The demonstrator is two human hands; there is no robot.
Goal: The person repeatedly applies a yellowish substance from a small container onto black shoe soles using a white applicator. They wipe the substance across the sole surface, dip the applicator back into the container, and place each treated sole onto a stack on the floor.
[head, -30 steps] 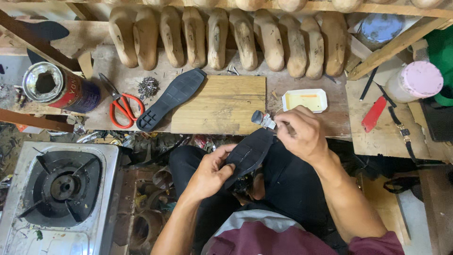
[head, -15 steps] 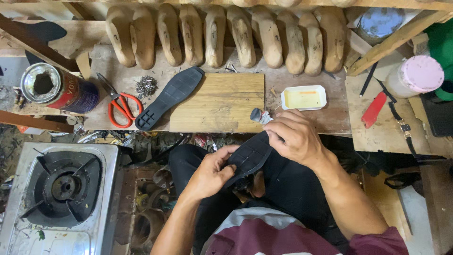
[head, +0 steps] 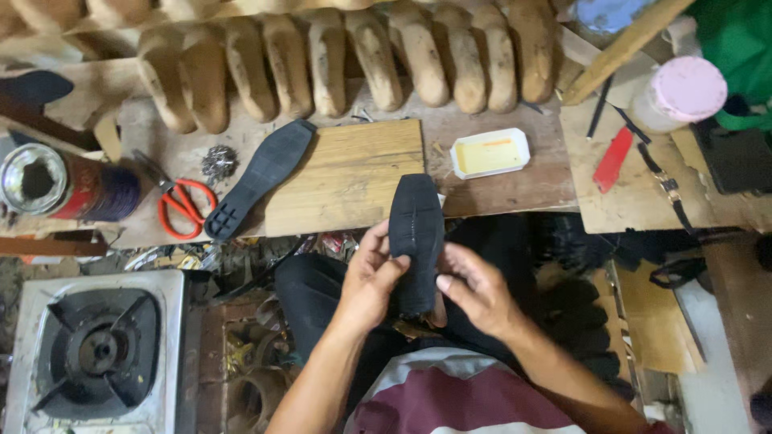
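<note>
Sole: black shoe sole (head: 416,237) held upright over the lap, just off the tabletop (head: 515,189) edge, flat face toward the camera.
L hand: left hand (head: 368,277) grips sole's left edge, thumb on front, fingers (head: 378,241) curled round it.
R hand: right hand (head: 476,291) at lower right edge, thumb tip touching; other fingers loosely bent, grip partly hidden.
Nearby: second sole (head: 259,178) lies on wooden board (head: 350,177); white glue tray (head: 489,153) beside; red scissors (head: 183,205) to the left.
Tip: prob. best to pinch by edges only, keep face clean, sole steady w/ both hands.
</note>
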